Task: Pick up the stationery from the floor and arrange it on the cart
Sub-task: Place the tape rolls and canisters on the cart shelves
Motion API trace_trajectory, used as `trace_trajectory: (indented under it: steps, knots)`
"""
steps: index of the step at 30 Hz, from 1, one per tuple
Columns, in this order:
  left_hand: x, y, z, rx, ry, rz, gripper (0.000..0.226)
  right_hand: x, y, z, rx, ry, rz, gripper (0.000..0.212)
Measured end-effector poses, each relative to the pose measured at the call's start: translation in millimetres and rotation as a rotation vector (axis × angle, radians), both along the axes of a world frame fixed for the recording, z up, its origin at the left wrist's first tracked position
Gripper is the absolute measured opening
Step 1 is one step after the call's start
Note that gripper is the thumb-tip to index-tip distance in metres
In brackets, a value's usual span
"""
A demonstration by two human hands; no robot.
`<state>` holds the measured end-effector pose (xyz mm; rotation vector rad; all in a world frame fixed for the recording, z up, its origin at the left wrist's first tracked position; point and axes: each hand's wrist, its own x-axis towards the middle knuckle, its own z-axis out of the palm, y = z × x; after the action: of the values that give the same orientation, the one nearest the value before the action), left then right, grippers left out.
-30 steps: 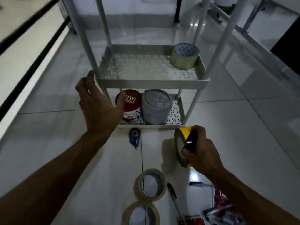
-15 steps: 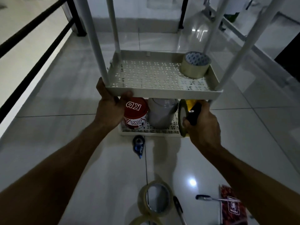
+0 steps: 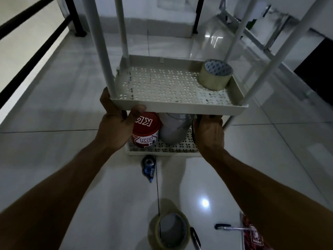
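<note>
The person's left hand (image 3: 117,127) grips the front corner of the cream perforated plastic cart (image 3: 178,107), thumb pressed on the middle shelf's rim. The right hand (image 3: 209,130) reaches under that shelf to the bottom tray; its fingers are hidden, so it cannot be told what they hold. To place well, the item should probably stand in the free space beside the smooth grey cylinder container (image 3: 173,130) and the red-lidded round tub (image 3: 146,131). A glossy brown tape roll (image 3: 215,74) sits above. On the shiny tiled floor wait a blue correction-tape dispenser (image 3: 148,166), a clear tape roll (image 3: 169,230) and a thin black pen (image 3: 228,227).
</note>
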<state>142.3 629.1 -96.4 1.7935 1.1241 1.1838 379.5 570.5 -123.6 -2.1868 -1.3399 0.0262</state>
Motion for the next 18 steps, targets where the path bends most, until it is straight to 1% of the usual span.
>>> trace_trajectory:
  steps: [2, 4, 6, 7, 8, 10, 11, 12, 14, 16, 18]
  knots:
    - [-0.7, 0.5, 0.3, -0.001, -0.002, -0.004, 0.081, 3.1, 6.3, -8.1, -0.012, 0.126, 0.005, 0.052]
    - [-0.6, -0.1, 0.6, 0.009, 0.023, 0.011, 0.080, 7.8, 8.7, -22.3, -0.074, 0.223, -0.006, 0.045]
    - [-0.8, -0.9, 0.2, 0.016, 0.040, 0.014, 0.079, 9.6, 6.6, -29.6, -0.127, 0.236, 0.001, 0.041]
    - [-1.1, -0.9, 0.2, 0.016, 0.042, 0.009, 0.083, 11.2, 4.6, -31.1, -0.131, 0.199, 0.029, 0.044]
    - [-1.9, -0.2, -0.4, 0.019, 0.044, 0.004, 0.089, 12.2, 3.2, -31.9, -0.153, 0.121, 0.088, 0.052]
    - [-2.9, 1.4, -1.9, 0.027, 0.053, 0.004, 0.091, 15.3, -0.7, -35.4, -0.241, -0.049, 0.228, 0.082]
    - [-2.7, 1.8, -2.0, 0.034, 0.057, 0.009, 0.090, 17.1, -1.7, -36.6, -0.275, -0.094, 0.277, 0.093]
    - [-2.7, 2.2, -2.3, 0.043, 0.060, 0.009, 0.088, 18.5, -2.4, -38.1, -0.289, -0.138, 0.303, 0.099]
    - [-2.5, 2.3, -2.6, 0.055, 0.058, -0.001, 0.085, 17.8, -4.3, -41.6, -0.311, -0.242, 0.290, 0.102]
    - [-2.4, 2.5, -3.0, 0.056, 0.052, -0.014, 0.085, 14.3, -7.6, -41.6, -0.318, -0.279, 0.250, 0.111]
    - [-2.6, 2.2, -2.1, 0.042, 0.053, -0.003, 0.087, 12.4, -10.9, -39.9, -0.347, -0.290, 0.250, 0.113]
